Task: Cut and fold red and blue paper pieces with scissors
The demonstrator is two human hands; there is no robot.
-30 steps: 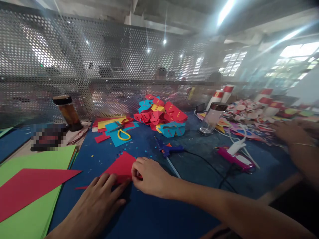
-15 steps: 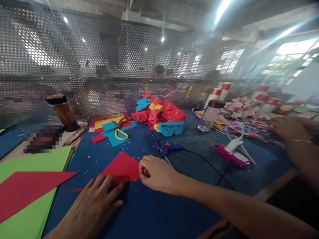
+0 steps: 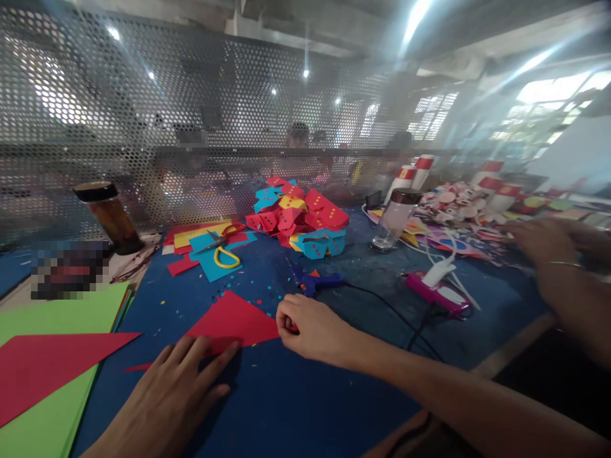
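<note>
A folded sheet of red paper (image 3: 233, 318) lies on the blue tabletop in front of me. My left hand (image 3: 184, 375) rests on its left side, palm down with the fingers spread. At the paper's right corner my right hand (image 3: 308, 327) is closed, the fingers curled over the edge; a bit of red shows inside the curl. Just beyond the right hand lies a blue glue gun (image 3: 317, 280) with a black cord. Scissors (image 3: 225, 251) with yellow and red handles sit on blue paper pieces farther back.
Folded paper shapes (image 3: 305, 216) are heaped at the back. Green sheets (image 3: 57, 407) with red paper (image 3: 52, 369) lie left, near a dark-lidded jar (image 3: 109, 216). A clear jar (image 3: 394, 219) and a purple power strip (image 3: 436, 294) stand right, beside another person's hands (image 3: 539, 245).
My right hand has slid slightly right along the red paper's edge. My left hand stays on the paper. The whole view has shifted a little.
</note>
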